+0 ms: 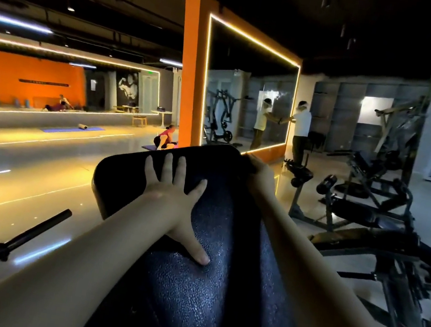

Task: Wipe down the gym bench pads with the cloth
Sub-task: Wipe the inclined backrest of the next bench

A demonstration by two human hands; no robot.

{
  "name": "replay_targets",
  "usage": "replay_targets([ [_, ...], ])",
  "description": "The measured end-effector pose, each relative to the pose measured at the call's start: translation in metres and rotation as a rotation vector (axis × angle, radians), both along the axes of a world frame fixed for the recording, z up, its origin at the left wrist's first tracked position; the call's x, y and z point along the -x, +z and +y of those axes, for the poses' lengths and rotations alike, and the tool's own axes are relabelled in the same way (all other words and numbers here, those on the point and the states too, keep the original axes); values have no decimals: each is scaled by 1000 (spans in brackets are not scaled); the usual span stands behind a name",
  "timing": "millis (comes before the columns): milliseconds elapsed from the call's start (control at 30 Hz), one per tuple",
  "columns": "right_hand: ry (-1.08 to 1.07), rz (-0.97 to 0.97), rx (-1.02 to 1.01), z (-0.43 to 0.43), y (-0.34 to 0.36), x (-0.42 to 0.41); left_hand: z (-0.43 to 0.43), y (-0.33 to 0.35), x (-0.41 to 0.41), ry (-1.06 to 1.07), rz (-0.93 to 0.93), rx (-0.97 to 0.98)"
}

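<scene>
Bracing pad [194, 246] with left hand [174, 193], fingers spread flat, frame centre. Right hand [260, 171] curls over pad's far corner; cloth not discernible. Advise overlapping strokes, steady pressure.

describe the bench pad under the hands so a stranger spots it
Start at the orange pillar with the lit mirror; below it, nearest the camera, is a black bench pad with a pebbled surface. Unlike the benches to the right, it has a left hand spread flat on it.
</scene>
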State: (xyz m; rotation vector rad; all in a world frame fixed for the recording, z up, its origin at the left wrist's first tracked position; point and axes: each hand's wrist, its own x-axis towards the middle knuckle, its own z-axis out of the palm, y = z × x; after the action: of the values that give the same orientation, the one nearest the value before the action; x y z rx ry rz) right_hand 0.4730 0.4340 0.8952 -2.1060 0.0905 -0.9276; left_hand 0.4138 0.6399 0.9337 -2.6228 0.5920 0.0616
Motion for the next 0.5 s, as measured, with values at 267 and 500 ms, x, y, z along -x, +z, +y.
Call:
replay_targets([
  [267,-4,81,-7,-21,-63,91,3,-2,3,-2,-24,11],
  [500,-250,109,-275,-32,-95,103,4,-1,5,-18,-33,26],
])
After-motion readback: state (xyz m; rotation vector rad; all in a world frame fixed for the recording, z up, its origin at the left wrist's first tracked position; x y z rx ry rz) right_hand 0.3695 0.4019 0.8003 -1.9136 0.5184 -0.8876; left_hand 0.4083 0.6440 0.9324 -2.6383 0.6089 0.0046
